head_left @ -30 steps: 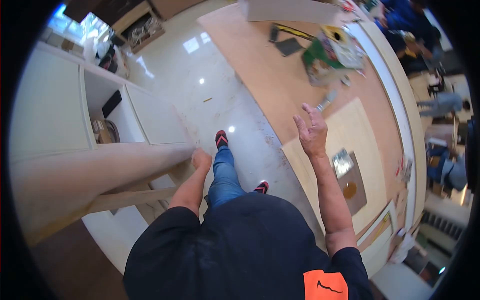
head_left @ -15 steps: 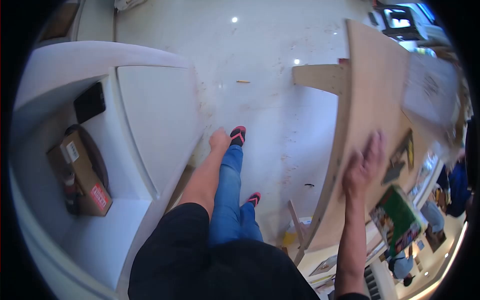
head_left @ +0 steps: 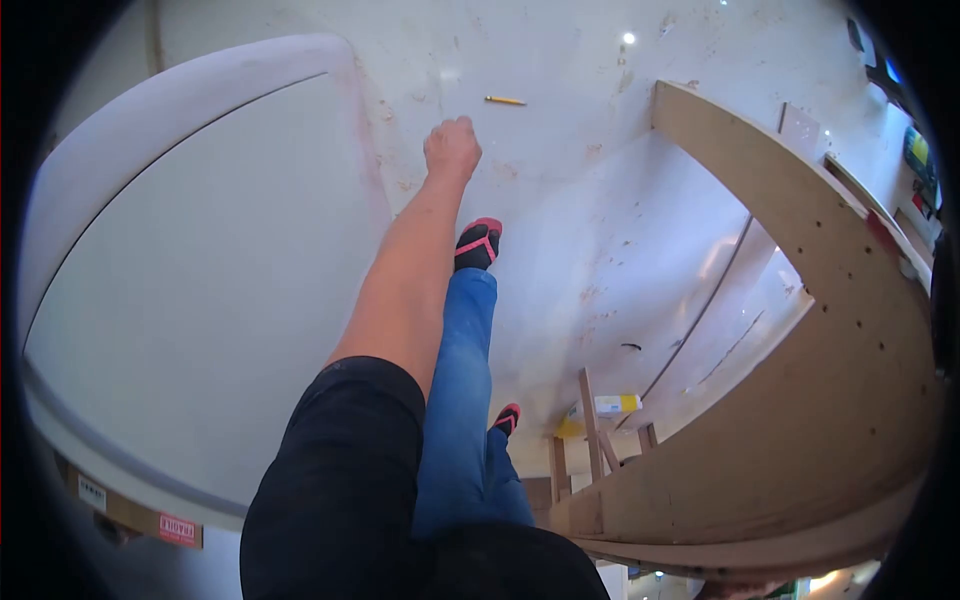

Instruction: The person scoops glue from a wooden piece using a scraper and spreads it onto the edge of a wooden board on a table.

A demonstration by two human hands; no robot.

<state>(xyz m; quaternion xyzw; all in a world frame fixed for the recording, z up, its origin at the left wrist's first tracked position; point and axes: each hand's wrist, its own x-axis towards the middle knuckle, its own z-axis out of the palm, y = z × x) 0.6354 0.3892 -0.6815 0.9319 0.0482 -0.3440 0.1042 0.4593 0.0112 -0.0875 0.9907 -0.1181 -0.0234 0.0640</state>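
My left hand [head_left: 453, 150] is stretched out over the floor, its fingers curled together; whether anything is inside them is hidden. Just beyond it, to the upper right, a yellow pencil [head_left: 505, 100] lies on the glossy pale floor [head_left: 560, 200], apart from the hand. Below the hand is my foot in a black and red sandal [head_left: 478, 244]. My right hand is out of view.
A white cabinet panel [head_left: 200, 260] fills the left side, with a cardboard box [head_left: 130, 515] below it. A curved wooden bench side [head_left: 800, 420] stands at the right. Wooden legs [head_left: 592, 425] and a yellow-white container [head_left: 615, 404] are near its base.
My left hand has reached forward, closer to the pencil. The right hand, earlier above the wooden tabletop, has left the view. The view has tipped down toward the floor.
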